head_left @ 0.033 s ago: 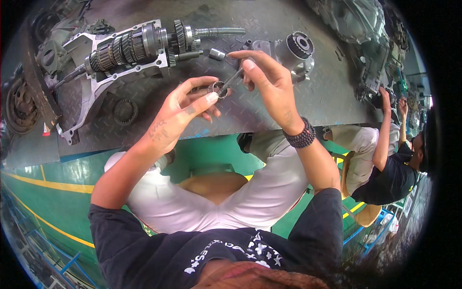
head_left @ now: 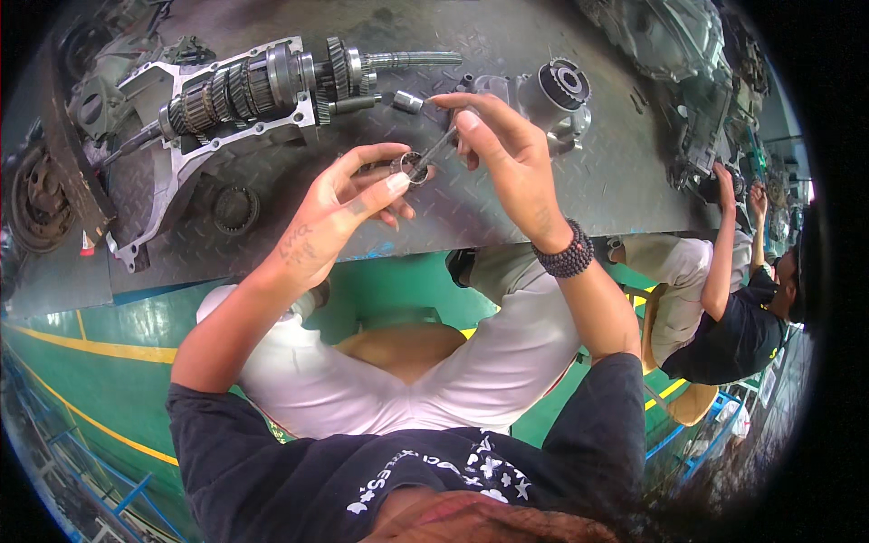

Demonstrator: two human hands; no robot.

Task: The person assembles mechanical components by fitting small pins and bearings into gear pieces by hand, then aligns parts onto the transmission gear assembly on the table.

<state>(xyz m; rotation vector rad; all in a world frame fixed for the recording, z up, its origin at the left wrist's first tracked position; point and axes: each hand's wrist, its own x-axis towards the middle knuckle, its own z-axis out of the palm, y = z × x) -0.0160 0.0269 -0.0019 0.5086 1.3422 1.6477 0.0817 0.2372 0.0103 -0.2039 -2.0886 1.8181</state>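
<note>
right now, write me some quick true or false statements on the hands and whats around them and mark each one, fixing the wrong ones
1. The left hand holds a small metal ring. True.
2. The right hand is empty. False: it holds a slim metal rod, which points toward the ring.
3. A row of gears lies in an open metal housing on the person's left. True.
4. The beaded bracelet is bright white. False: it is dark.
5. The floor is green. True.
</note>
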